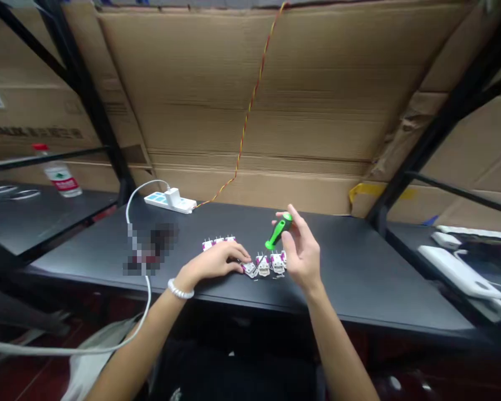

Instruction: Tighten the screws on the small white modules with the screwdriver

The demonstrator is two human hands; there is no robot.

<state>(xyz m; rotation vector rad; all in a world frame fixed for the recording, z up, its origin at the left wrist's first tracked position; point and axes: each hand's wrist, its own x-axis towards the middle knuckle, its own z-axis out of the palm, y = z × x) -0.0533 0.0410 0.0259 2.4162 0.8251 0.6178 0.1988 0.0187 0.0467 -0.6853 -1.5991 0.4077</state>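
Observation:
A screwdriver (279, 230) with a green and black handle leans in my right hand (303, 250), held near the top of the handle between thumb and fingers. Its thin shaft slants down left toward a small white and purple plug-like part (249, 269). My left hand (219, 260) lies over the table, fingertips pressing that part against the surface. Just right of it sit more of these white and purple parts (263, 265), one partly behind my right hand. Several others with upright metal pins (219, 241) stand in a row behind my left hand.
Small metal bits (278, 276) lie on the black table (359, 278) near its front edge. At the back left is a white power strip (183, 205) with a charger and white cable (127, 211). Black frame posts (386, 211) flank the table; cardboard (317, 111) backs it.

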